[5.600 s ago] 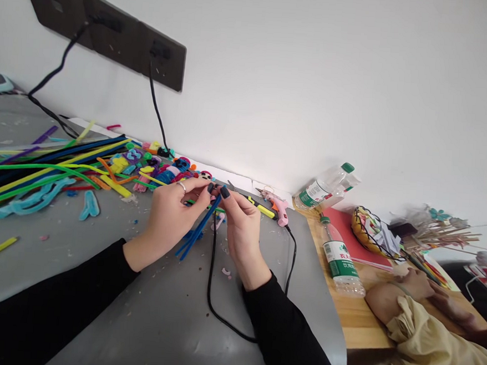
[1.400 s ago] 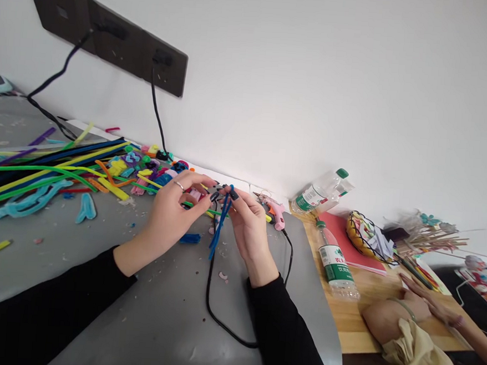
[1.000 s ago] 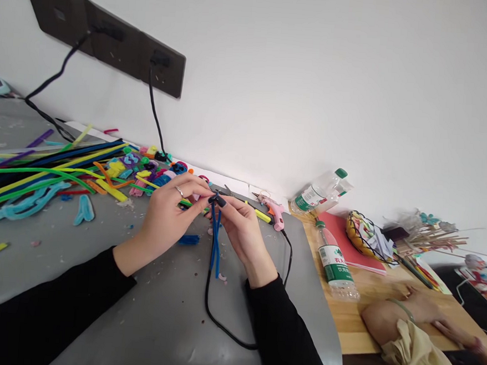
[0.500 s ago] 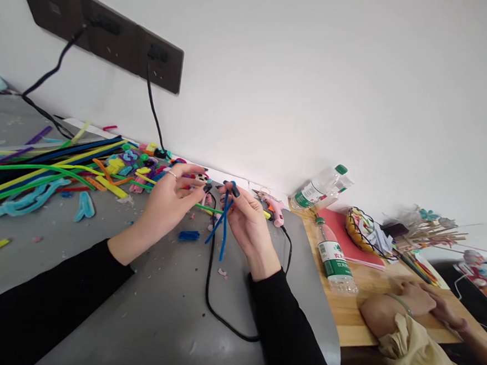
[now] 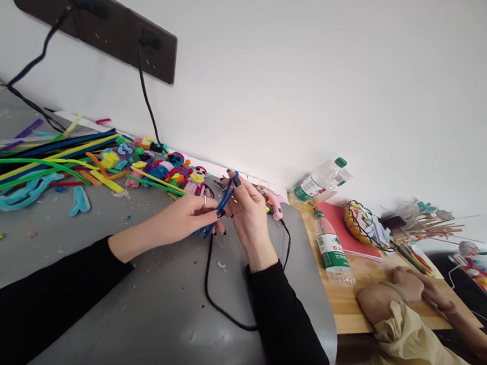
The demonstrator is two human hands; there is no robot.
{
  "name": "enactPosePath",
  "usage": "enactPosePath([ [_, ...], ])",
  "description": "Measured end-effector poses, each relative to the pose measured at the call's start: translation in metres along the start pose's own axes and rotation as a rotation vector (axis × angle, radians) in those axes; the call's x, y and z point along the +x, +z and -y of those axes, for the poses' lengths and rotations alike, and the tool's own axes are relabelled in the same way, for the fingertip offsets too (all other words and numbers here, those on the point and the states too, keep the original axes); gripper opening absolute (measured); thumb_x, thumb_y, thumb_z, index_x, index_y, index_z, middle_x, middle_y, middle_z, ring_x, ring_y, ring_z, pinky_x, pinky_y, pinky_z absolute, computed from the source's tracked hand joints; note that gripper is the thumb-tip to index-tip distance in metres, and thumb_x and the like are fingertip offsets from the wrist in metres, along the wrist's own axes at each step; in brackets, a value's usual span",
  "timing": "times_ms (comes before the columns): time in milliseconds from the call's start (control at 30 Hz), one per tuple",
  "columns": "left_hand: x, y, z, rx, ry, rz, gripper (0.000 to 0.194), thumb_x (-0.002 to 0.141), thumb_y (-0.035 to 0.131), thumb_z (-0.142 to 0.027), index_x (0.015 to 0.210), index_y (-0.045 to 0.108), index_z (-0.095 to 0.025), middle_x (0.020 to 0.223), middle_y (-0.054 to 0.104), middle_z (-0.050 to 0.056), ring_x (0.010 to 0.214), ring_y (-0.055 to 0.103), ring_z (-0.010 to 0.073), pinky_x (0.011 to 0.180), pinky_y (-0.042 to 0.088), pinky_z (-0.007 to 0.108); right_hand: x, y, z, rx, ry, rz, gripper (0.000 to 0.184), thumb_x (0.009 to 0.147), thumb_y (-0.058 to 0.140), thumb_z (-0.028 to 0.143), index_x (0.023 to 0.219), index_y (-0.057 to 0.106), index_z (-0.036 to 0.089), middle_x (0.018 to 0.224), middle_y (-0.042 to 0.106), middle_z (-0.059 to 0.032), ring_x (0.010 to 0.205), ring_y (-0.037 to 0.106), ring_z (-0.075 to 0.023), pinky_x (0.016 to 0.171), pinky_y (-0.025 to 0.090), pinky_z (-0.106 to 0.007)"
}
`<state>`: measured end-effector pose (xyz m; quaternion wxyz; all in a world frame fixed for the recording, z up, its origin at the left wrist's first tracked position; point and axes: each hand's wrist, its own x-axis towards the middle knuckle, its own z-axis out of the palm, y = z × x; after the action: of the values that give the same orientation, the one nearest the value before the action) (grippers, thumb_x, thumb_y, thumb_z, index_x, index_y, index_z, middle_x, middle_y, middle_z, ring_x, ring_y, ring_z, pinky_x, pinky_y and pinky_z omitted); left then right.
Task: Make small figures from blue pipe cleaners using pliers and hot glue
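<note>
A blue pipe cleaner (image 5: 226, 197), bent into a loop with its strands hanging down, is held above the grey table. Thumb and fingertips of my right hand (image 5: 247, 213) pinch it near the top loop. Lower down, my left hand (image 5: 189, 216) closes its thumb and fingers around the strands, whose ends poke out below. Behind my hands lie several small pipe-cleaner dolls, the nearest a pink doll (image 5: 196, 179). A pink glue gun (image 5: 273, 202) lies beyond my right hand, partly covered by it.
Many coloured pipe cleaners (image 5: 45, 160) are heaped at the left. A black cord (image 5: 217, 312) loops over the grey table (image 5: 167, 322). To the right are water bottles (image 5: 333, 250), a yellow basket (image 5: 360, 221) and another person's arms (image 5: 390, 293) on a wooden table.
My left hand, open and apart from the pipe cleaner half a second ago, has come down and right onto its strands. My right hand has kept its pinch. The view has shifted slightly.
</note>
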<state>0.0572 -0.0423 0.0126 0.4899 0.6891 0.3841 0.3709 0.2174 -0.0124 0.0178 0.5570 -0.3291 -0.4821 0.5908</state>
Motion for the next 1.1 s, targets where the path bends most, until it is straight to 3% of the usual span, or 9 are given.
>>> enactPosePath([
  [167, 0.000, -0.004, -0.002, -0.150, -0.102, 0.167, 0.045, 0.091, 0.058, -0.060, 0.088, 0.073, -0.018, 0.075, 0.076, 0.007, 0.067, 0.064, 0.0202, 0.066, 0.049, 0.031, 0.003, -0.003, 0.002, 0.097, 0.010, -0.061, 0.024, 0.079, 0.082, 0.040, 0.095, 0.081, 0.023, 0.098, 0.077, -0.0035, 0.093, 0.068, -0.0180, 0.076, 0.053, -0.029],
  [500, -0.002, -0.003, 0.003, -0.337, -0.206, 0.108, 0.044, 0.089, 0.063, -0.060, 0.092, 0.069, -0.016, 0.068, 0.055, 0.000, 0.063, 0.050, 0.0146, 0.058, 0.040, 0.028, 0.005, -0.003, 0.003, 0.204, -0.009, -0.129, 0.012, 0.081, 0.081, 0.032, 0.088, 0.079, 0.024, 0.094, 0.076, -0.0024, 0.100, 0.067, -0.0180, 0.076, 0.050, -0.027],
  [667, 0.000, -0.004, 0.008, -0.292, -0.187, 0.111, 0.045, 0.090, 0.060, -0.062, 0.082, 0.062, -0.018, 0.060, 0.051, -0.002, 0.059, 0.047, 0.0140, 0.057, 0.037, 0.027, 0.005, -0.004, 0.001, 0.306, -0.013, -0.150, 0.002, 0.084, 0.077, 0.026, 0.084, 0.078, 0.024, 0.099, 0.078, -0.0013, 0.103, 0.069, -0.0161, 0.086, 0.052, -0.026],
  [900, 0.000, -0.005, 0.008, -0.183, -0.148, 0.108, 0.047, 0.092, 0.056, -0.063, 0.079, 0.061, -0.018, 0.050, 0.045, -0.005, 0.052, 0.042, 0.0127, 0.055, 0.031, 0.027, 0.012, -0.010, -0.006, 0.423, 0.033, -0.199, 0.014, 0.085, 0.072, 0.013, 0.076, 0.076, 0.023, 0.090, 0.078, 0.0020, 0.087, 0.069, -0.0111, 0.086, 0.052, -0.024],
  [1100, -0.001, 0.003, 0.004, -0.247, -0.171, 0.122, 0.047, 0.090, 0.057, -0.064, 0.077, 0.059, -0.019, 0.050, 0.044, -0.006, 0.051, 0.040, 0.0122, 0.057, 0.032, 0.028, 0.014, -0.015, -0.004, 0.383, -0.058, -0.211, 0.015, 0.079, 0.076, 0.009, 0.073, 0.076, 0.023, 0.081, 0.074, 0.0028, 0.083, 0.068, -0.0108, 0.088, 0.054, -0.022],
])
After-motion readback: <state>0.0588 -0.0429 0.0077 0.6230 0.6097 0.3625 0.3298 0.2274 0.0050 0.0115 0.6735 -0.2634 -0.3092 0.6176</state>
